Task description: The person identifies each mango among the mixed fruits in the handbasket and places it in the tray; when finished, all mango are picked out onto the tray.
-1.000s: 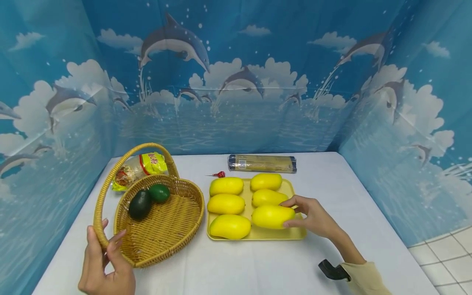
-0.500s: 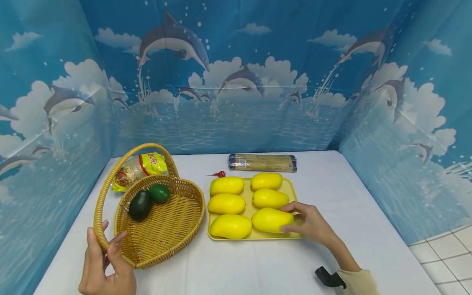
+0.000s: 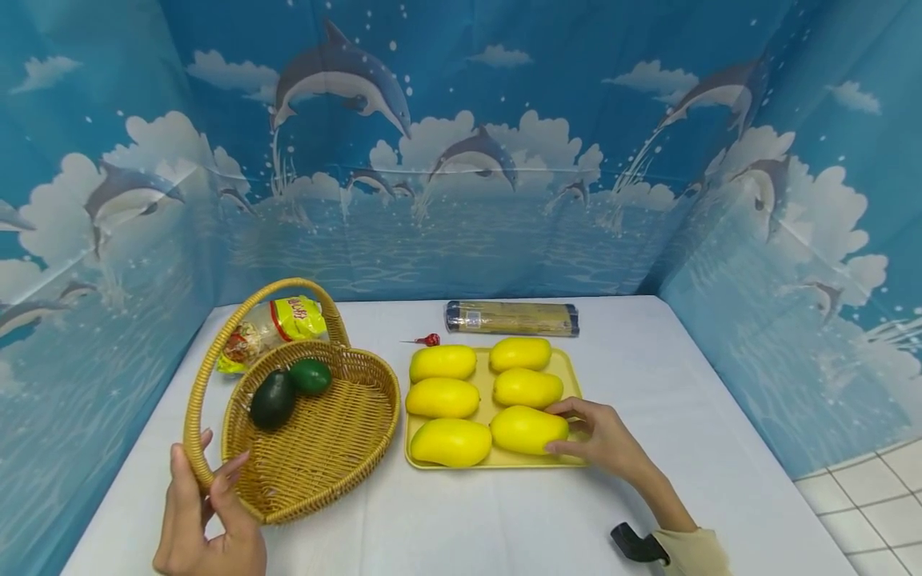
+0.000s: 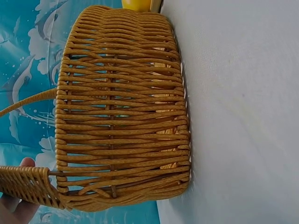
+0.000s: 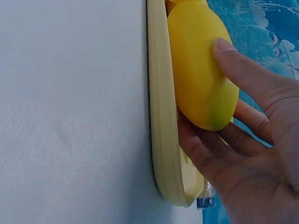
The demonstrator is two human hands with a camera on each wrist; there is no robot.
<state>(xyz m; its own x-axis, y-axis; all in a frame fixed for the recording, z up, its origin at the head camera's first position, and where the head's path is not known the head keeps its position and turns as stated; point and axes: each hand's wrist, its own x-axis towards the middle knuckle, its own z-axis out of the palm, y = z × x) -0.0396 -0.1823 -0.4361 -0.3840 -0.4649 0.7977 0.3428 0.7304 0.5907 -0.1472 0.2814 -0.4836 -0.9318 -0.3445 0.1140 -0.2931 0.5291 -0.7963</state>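
My left hand [image 3: 209, 512] holds the handle [image 3: 198, 416] of a brown wicker basket [image 3: 378, 460] near its lower front end. Inside the basket lie a dark avocado [image 3: 274, 400] and a smaller green oval fruit [image 3: 311, 376]. The left wrist view shows the woven side wall of the basket [image 4: 121, 112] up close. My right hand [image 3: 605, 440] grips the end of the front right yellow mango [image 3: 529, 430] on a pale yellow tray [image 3: 533, 462]. In the right wrist view, the thumb presses the side of the mango [image 5: 201, 70] and fingers curl beneath its end.
Several more mangoes [image 3: 442, 398] lie in two columns on the tray. Behind it are a wrapped roll [image 3: 511, 318] and a small red-wrapped lollipop [image 3: 430, 340]. A yellow-and-clear food packet [image 3: 270, 328] lies behind the basket. Dolphin-print curtains [image 3: 461, 224] enclose the white table [image 3: 691, 384].
My right hand has lowered the front right mango slightly toward the tray's front edge, and it now lies level with the one beside it. The left hand and basket stay put.
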